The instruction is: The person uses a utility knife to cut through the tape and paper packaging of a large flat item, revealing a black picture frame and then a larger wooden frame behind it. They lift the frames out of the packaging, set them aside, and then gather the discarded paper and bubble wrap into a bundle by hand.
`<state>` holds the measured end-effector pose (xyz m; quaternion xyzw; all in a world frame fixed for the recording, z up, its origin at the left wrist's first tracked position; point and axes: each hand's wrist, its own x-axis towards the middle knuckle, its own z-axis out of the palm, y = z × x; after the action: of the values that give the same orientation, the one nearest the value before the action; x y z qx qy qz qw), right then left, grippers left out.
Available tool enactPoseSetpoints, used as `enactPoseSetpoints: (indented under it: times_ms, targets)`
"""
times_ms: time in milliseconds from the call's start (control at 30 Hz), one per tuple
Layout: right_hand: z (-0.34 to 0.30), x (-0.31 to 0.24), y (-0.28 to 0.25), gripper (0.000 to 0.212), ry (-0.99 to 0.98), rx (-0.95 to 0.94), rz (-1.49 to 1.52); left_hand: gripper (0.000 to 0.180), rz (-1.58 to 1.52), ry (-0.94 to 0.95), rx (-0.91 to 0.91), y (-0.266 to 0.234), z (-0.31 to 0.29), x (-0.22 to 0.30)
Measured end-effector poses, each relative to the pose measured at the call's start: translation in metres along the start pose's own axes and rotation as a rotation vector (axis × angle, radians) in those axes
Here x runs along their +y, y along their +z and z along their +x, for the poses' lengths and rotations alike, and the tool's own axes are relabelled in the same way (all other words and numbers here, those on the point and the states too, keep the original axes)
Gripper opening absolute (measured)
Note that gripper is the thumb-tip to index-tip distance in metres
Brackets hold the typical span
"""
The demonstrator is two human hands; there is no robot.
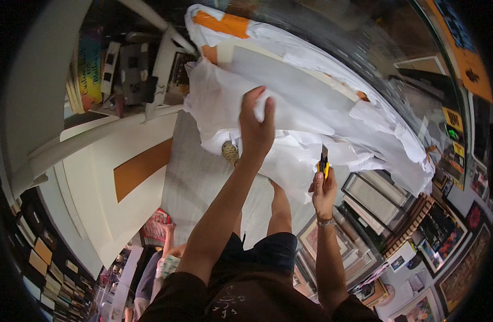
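Note:
A large flat bundle in crumpled white wrapping [214,88] spreads before me, its sheets loose and hanging over the near side. Orange-brown tape [222,24] shows at its far left corner, and a smooth pale grey surface [289,80] lies between the folds. Over the wrapping, my left hand [258,121] is raised with thumb and fingers apart, slightly blurred and holding nothing; whether it touches the sheet I cannot tell. My right hand [323,193] grips a yellow and black utility knife [323,165], blade out and pointing away from me, near the loose near edge.
Framed pictures [359,236] lean at the right beside my legs. A cream panel [96,198] with a brown rectangle stands at the left, near shelves of sample pieces [42,252]. Another person [160,263] is behind at the lower left. Grey floor [190,177] shows below.

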<state>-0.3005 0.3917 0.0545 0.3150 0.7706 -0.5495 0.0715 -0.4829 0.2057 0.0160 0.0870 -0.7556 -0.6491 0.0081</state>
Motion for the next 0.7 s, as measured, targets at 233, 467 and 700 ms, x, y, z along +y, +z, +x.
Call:
enactPoseSetpoints:
  times_ms: [233,467,700]
  targets:
    - [-0.028,0.041,-0.042,0.05,0.298,0.186,0.116,0.057,-0.566,-0.531,-0.159,0.117,0.037,0.058]
    - [-0.021,0.078,-0.098,0.023,0.027,0.03,0.076,0.05,-0.329,-0.433,-0.001,0.136,0.037,0.067]
    - [0.002,0.133,-0.229,0.032,-0.074,0.194,0.015,0.039,-0.095,-0.331,-0.044,0.138,0.042,0.08]
